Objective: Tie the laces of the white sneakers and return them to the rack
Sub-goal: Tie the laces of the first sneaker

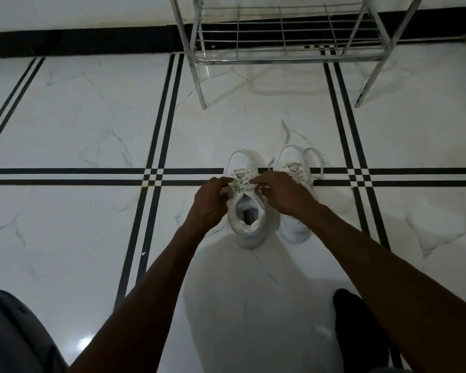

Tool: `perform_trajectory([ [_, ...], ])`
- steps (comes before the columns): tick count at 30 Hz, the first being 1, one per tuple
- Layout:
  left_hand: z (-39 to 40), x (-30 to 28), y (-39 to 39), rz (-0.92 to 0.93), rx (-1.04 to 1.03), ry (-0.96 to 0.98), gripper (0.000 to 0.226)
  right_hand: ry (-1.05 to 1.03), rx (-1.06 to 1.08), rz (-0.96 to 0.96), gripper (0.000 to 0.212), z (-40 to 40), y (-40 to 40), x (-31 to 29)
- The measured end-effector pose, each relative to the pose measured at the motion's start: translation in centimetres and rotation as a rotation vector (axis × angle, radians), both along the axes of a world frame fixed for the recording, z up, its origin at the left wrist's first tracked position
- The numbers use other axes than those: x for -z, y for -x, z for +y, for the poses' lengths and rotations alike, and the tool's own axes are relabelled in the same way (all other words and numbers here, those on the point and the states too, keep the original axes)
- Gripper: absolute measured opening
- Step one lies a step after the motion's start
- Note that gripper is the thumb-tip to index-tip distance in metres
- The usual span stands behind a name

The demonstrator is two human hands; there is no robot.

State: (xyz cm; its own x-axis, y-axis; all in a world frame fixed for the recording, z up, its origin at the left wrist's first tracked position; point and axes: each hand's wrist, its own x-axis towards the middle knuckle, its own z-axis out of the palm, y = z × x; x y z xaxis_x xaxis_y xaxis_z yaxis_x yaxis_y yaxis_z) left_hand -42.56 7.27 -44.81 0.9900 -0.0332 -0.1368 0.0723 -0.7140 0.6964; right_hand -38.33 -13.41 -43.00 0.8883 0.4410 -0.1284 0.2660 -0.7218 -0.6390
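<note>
Reaching down from the bottom of the frame, both arms met over the left sneaker (246, 211) of the pair. The left hand (209, 204) sat against that shoe's left side, fingers curled in and pinching a bit of lace (238, 183) near the top eyelets. The right hand (280, 192) came in from the other side, fingers also curled, gripping the lace right next to the tongue, so the two hands were nearly touching above the shoe opening. You could see straight down into the shoe, with the insole label (248, 217) showing just below the hands.

The right sneaker (293, 168) stood just beside the first one, toes pointing the same way, partly hidden under the right wrist. Its laces (314, 160) were clearly loose, looping out to the right and trailing forward onto the floor (92, 125), which was white marble-look tile with black double stripes crossing right under the shoes.

Further out, past the toes, the metal shoe rack (283, 53) stood against the wall, well apart from the sneakers, its wire bottom shelf bare from what I could see. A dark-socked foot (361, 329) showed at lower right and a grey-clad knee (16, 335) at lower left.
</note>
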Motion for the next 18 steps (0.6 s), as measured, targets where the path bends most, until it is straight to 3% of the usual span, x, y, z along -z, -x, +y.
perform_trajectory([
  [5, -0.5, -0.4, -0.1, 0.052, -0.133, -0.158, 0.020, 0.011, -0.003, -0.066, 0.021, 0.2, -0.1, -0.6],
  [11, 0.2, -0.4, 0.4, -0.239, 0.076, -0.751, 0.040, 0.395, -0.101, -0.301, 0.023, 0.3, -0.3, -0.6],
  [14, 0.8, 0.1, 0.8, -0.335, 0.111, -0.808, 0.043, 0.372, -0.115, -0.387, 0.025, 0.0, 0.4, 0.0],
  [18, 0.9, 0.5, 0.9, -0.385, 0.093, -0.788, 0.043, 0.353, -0.117, -0.447, 0.048, 0.0, 0.8, 0.4],
])
